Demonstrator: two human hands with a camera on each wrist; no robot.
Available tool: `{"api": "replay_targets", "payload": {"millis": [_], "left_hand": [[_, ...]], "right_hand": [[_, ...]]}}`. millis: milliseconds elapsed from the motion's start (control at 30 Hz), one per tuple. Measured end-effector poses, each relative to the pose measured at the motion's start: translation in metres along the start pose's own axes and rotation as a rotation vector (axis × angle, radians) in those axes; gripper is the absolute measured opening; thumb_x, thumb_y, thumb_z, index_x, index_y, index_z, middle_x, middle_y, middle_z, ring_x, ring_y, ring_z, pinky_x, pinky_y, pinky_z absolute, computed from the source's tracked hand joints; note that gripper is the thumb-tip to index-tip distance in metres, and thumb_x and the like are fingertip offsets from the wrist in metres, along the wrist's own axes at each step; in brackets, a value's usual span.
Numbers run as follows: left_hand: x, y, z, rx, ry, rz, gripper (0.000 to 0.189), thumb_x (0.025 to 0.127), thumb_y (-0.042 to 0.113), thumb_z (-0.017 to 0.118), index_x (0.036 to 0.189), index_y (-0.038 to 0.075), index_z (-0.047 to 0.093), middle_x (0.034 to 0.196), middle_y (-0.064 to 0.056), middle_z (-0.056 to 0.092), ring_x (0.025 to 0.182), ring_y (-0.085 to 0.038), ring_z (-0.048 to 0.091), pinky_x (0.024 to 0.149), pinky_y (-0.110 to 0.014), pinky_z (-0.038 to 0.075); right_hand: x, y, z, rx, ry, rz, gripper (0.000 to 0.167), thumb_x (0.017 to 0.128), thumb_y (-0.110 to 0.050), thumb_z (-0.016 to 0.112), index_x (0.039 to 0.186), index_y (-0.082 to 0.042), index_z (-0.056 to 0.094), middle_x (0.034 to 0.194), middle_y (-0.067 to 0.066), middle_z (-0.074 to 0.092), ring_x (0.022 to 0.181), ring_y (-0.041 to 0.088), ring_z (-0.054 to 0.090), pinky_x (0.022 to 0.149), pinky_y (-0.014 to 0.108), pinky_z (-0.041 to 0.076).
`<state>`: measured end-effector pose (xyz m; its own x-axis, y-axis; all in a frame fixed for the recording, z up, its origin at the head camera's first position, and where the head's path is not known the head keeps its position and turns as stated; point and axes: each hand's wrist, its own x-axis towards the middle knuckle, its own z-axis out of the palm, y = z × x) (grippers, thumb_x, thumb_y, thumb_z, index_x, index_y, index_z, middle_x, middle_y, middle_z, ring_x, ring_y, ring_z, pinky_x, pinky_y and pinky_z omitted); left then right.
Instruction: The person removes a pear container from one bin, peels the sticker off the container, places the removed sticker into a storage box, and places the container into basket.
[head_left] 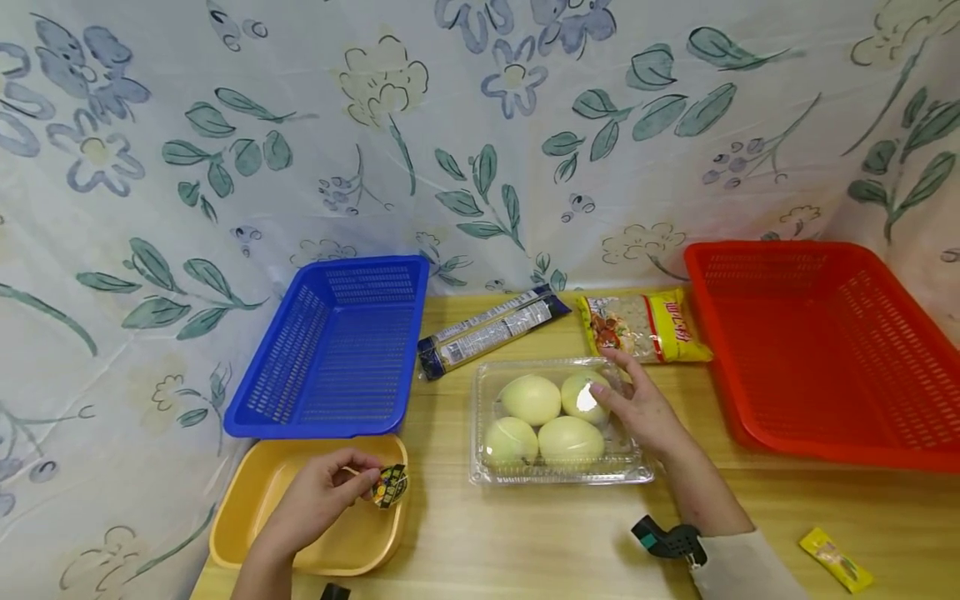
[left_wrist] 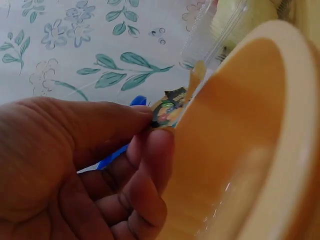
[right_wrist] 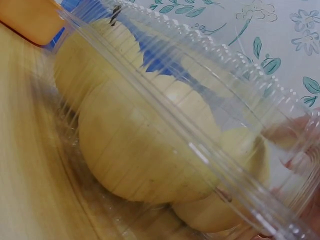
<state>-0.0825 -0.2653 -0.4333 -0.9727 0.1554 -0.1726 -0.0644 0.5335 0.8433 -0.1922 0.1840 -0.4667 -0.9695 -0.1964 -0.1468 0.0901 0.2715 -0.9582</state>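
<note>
In the head view my left hand [head_left: 321, 493] is over the yellow basin and pinches a small sticker [head_left: 389, 487] with black, yellow and coloured print. The left wrist view shows the sticker [left_wrist: 169, 111] bent between thumb and fingertips, one pale flap sticking up. A clear plastic clamshell box [head_left: 487, 475] with a closed-looking lid holds several pale yellow-green pears [head_left: 572, 440]. My right hand [head_left: 643, 410] rests spread on the right part of its lid. In the right wrist view, the pears [right_wrist: 145, 145] lie behind the ribbed plastic, and some right-hand fingers are out of sight.
A blue basket [head_left: 341, 333] stands behind the yellow basin [head_left: 225, 521]. A large red basket [head_left: 817, 367] is at the right. Behind the box lie a long dark-ended packet [head_left: 491, 331] and a yellow food bag [head_left: 678, 325]. A small yellow packet [head_left: 836, 559] lies at front right.
</note>
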Motion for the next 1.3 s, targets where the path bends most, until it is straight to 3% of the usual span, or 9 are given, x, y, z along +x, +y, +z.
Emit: {"api": "replay_targets", "payload": {"millis": [200, 367, 500, 667, 1033, 1300], "left_hand": [[-0.001, -0.014, -0.007, 0.016, -0.047, -0.008, 0.021, 0.101, 0.022, 0.065, 0.108, 0.002, 0.068, 0.095, -0.009, 0.069, 0.076, -0.013, 0.068, 0.068, -0.026, 0.053], [0.000, -0.021, -0.007, 0.151, -0.013, -0.008, 0.011, 0.099, 0.016, 0.066, 0.101, 0.005, 0.069, 0.090, -0.004, 0.068, 0.075, -0.005, 0.062, 0.067, -0.022, 0.050], [0.000, -0.024, -0.006, 0.271, 0.015, -0.066, 0.009, 0.096, 0.017, 0.070, 0.101, 0.009, 0.069, 0.090, 0.002, 0.067, 0.081, -0.004, 0.059, 0.070, -0.022, 0.050], [0.000, -0.023, -0.005, 0.337, 0.043, -0.128, 0.012, 0.095, 0.021, 0.072, 0.102, 0.011, 0.069, 0.092, 0.004, 0.068, 0.086, -0.008, 0.061, 0.074, -0.025, 0.051], [-0.006, -0.010, -0.010, 0.436, 0.089, -0.151, 0.019, 0.097, 0.028, 0.071, 0.108, 0.012, 0.069, 0.095, 0.004, 0.069, 0.082, -0.008, 0.062, 0.073, -0.028, 0.052], [-0.017, 0.027, -0.014, 0.480, 0.063, -0.147, 0.013, 0.099, 0.031, 0.067, 0.101, 0.019, 0.071, 0.090, 0.007, 0.068, 0.080, -0.008, 0.058, 0.072, -0.028, 0.049]], "right_hand": [[0.001, 0.000, 0.001, 0.003, 0.002, 0.004, 0.075, 0.102, -0.035, 0.063, 0.162, -0.020, 0.020, 0.172, 0.017, 0.005, 0.153, 0.053, 0.018, 0.116, 0.066, 0.031], [0.001, -0.001, 0.001, -0.001, 0.000, -0.002, 0.075, 0.102, -0.034, 0.063, 0.162, -0.021, 0.019, 0.172, 0.018, 0.006, 0.152, 0.053, 0.019, 0.115, 0.067, 0.031], [0.001, -0.001, 0.001, -0.008, 0.002, -0.001, 0.075, 0.102, -0.034, 0.063, 0.163, -0.020, 0.019, 0.172, 0.018, 0.006, 0.152, 0.054, 0.020, 0.115, 0.067, 0.031], [0.000, -0.001, 0.001, -0.011, 0.005, 0.005, 0.075, 0.103, -0.033, 0.062, 0.163, -0.021, 0.019, 0.172, 0.018, 0.006, 0.152, 0.054, 0.019, 0.115, 0.068, 0.030], [0.000, -0.001, 0.000, -0.030, 0.008, 0.000, 0.077, 0.102, -0.037, 0.063, 0.163, -0.022, 0.019, 0.171, 0.019, 0.008, 0.152, 0.054, 0.020, 0.115, 0.068, 0.031], [0.000, -0.001, -0.001, -0.023, 0.003, 0.000, 0.076, 0.102, -0.036, 0.063, 0.163, -0.021, 0.019, 0.172, 0.019, 0.007, 0.152, 0.054, 0.020, 0.115, 0.068, 0.031]]}}
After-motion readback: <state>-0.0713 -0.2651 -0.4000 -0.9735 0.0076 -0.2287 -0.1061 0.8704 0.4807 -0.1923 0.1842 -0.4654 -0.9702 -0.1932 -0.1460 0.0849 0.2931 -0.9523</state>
